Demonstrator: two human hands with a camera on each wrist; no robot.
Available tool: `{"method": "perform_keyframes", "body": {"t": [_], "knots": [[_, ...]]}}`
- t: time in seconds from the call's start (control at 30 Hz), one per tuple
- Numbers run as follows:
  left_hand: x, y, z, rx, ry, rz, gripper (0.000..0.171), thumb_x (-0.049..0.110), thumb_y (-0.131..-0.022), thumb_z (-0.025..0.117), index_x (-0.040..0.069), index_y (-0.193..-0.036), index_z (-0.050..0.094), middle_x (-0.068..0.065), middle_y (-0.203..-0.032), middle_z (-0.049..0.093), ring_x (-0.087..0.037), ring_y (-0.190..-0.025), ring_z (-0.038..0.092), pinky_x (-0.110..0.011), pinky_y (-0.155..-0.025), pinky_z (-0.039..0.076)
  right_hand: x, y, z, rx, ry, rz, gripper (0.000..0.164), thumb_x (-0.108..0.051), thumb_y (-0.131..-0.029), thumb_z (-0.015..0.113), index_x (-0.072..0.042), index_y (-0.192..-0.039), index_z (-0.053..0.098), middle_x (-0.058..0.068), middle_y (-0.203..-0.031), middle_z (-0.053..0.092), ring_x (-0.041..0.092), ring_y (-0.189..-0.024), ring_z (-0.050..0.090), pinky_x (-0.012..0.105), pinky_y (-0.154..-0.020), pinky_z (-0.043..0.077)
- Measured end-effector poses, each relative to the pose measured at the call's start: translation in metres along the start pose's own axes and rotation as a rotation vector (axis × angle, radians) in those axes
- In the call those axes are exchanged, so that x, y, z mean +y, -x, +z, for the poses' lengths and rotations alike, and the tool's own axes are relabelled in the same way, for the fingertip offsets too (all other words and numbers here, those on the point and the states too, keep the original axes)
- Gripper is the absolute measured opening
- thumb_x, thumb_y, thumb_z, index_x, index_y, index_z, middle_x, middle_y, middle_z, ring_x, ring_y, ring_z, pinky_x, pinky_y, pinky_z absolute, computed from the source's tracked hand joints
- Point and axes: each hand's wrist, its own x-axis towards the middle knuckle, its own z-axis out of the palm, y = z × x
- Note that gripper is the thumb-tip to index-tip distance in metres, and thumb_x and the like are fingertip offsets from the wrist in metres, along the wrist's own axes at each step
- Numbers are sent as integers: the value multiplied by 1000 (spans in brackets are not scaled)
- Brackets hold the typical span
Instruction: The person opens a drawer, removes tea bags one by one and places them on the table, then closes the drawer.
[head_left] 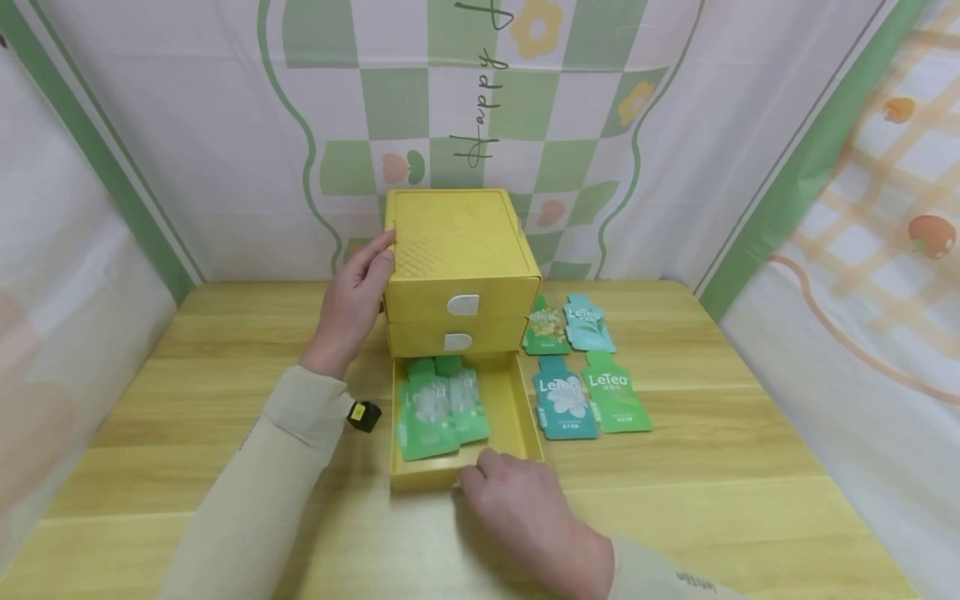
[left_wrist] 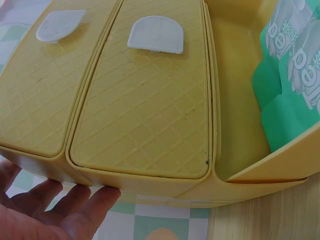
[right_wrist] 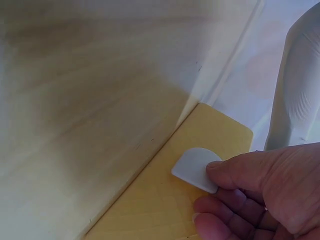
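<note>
A yellow three-drawer box [head_left: 465,237] stands on the table, its bottom drawer [head_left: 504,396] pulled out. Inside that drawer lie two green LeTea sachets [head_left: 429,421], one overlapping the other. My left hand [head_left: 352,300] rests against the box's left side, and the left wrist view shows its fingers [left_wrist: 102,202] extended along that wall. At the drawer's front, my right hand [head_left: 521,504] pinches the white drawer handle [right_wrist: 192,167] between thumb and fingers. Both upper drawers are closed, each with a white tab handle [left_wrist: 156,35].
Right of the box lie a teal sachet [head_left: 566,404], a bright green one [head_left: 617,396], a light blue one [head_left: 588,325] and a darker green one [head_left: 547,329]. A small black block [head_left: 363,416] with a yellow patch sits left of the drawer. A patterned curtain [head_left: 495,108] hangs behind.
</note>
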Motion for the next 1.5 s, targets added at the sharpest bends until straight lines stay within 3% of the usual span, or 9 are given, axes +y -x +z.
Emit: {"method": "perform_keyframes", "body": {"t": [0.17, 0.23, 0.47, 0.63, 0.77, 0.9, 1.07, 1.2, 1.5], "knots": [[-19, -9, 1, 7, -1, 17, 51, 50, -101, 39, 32, -149, 43, -2, -117, 55, -21, -59, 38, -35, -59, 40, -2, 4, 1, 64, 2, -9, 14, -19, -82, 69, -13, -73, 61, -4, -63, 43, 7, -50, 32, 21, -38, 23], [-23, -11, 1, 14, -2, 27, 52, 54, -100, 39, 34, -148, 44, 3, -126, 54, -23, -62, 39, -37, -61, 41, -3, 5, 0, 76, -4, -9, 16, -20, -82, 69, -13, -71, 60, -4, -63, 43, 7, -50, 31, 21, -38, 22], [-27, -12, 2, 24, -8, 45, 55, 59, -98, 39, 34, -147, 45, 13, -148, 44, -18, -100, 49, -40, -85, 42, -6, 8, -3, 63, -11, -6, 15, -17, -79, 70, -13, -70, 59, -5, -62, 42, 6, -50, 29, 19, -39, 21], [-27, -12, 1, 27, -11, 49, 56, 59, -98, 39, 33, -147, 46, 13, -148, 44, -16, -111, 47, -40, -91, 41, -9, 8, -4, 68, -3, -11, 11, -13, -74, 68, -13, -70, 59, -5, -62, 42, 6, -49, 29, 20, -39, 20], [-27, -12, 1, 27, -13, 54, 57, 59, -98, 39, 32, -148, 45, 13, -149, 44, -12, -118, 46, -40, -95, 41, -10, 9, -6, 57, -3, -5, 10, -15, -76, 69, -14, -72, 60, -4, -63, 42, 7, -49, 30, 20, -38, 21], [-28, -12, 1, 26, -13, 53, 57, 59, -98, 39, 32, -148, 45, 14, -148, 44, -13, -115, 46, -40, -91, 41, -11, 10, -9, 1, -20, -1, 5, -13, -76, 70, -14, -78, 65, -4, -64, 44, 7, -51, 33, 20, -39, 23], [-28, -12, 1, 27, -12, 54, 56, 59, -98, 39, 33, -147, 46, 14, -148, 44, -14, -114, 46, -40, -90, 41, -13, 12, -12, -69, -42, 10, 10, -12, -74, 70, -15, -84, 68, -4, -67, 46, 8, -53, 36, 20, -40, 26], [-28, -12, 1, 26, -14, 52, 57, 60, -98, 39, 34, -147, 46, 14, -148, 44, -14, -113, 47, -40, -91, 40, -13, 12, -14, -85, -31, 10, 11, -12, -73, 70, -15, -83, 67, -4, -67, 45, 8, -53, 36, 20, -39, 26], [-27, -12, 2, 28, -11, 44, 56, 61, -97, 38, 36, -147, 46, 10, -138, 51, -26, -75, 44, -41, -72, 42, -13, 12, -16, -115, -51, 24, 11, -13, -75, 71, -15, -86, 68, -5, -67, 46, 7, -54, 36, 20, -41, 27]]}}
